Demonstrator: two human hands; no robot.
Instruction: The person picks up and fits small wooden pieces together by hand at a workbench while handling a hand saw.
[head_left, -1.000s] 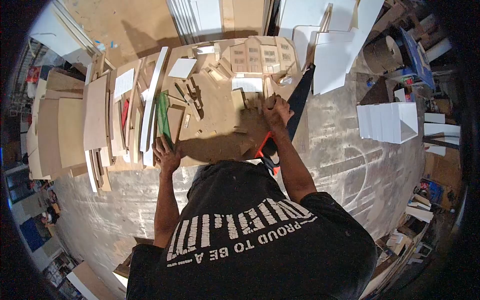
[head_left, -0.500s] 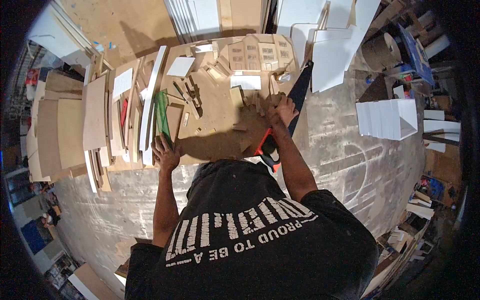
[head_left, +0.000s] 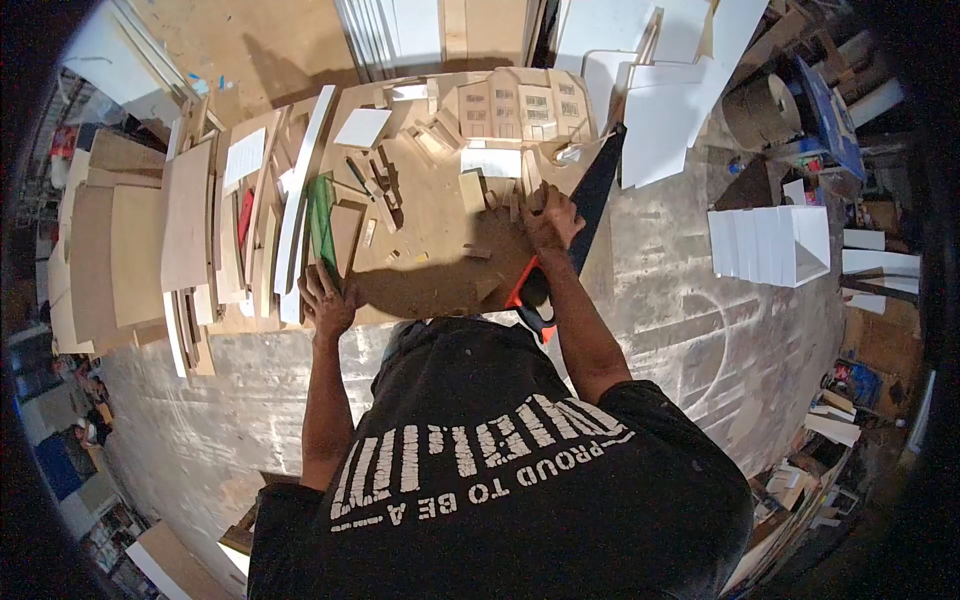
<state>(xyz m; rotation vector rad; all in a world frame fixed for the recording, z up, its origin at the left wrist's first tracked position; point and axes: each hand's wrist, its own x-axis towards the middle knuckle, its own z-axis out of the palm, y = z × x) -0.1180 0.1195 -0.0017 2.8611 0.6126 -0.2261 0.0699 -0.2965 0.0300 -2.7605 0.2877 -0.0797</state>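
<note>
Black saw (head_left: 598, 188) edges board (head_left: 425, 232) right of right hand (head_left: 554, 222), finger hold indeterminable; left hand (head_left: 330, 303), fingers spread, lower-left edge.

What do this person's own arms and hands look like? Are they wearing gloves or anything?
No gloves: the left hand and right hand are bare, with no watch visible. The short, loose sleeves are black, part of a T-shirt with white lettering.

Your desk (head_left: 430, 275): smooth matt wood look. Saw blade (head_left: 598, 185) dark, matt; saw handle (head_left: 518, 292) plastic-looking, orange and black. Your shirt (head_left: 540, 480): matt black cloth, cracked print. White sheet (head_left: 491, 163): paper-like. Floor (head_left: 660, 270): worn, streaky.
</note>
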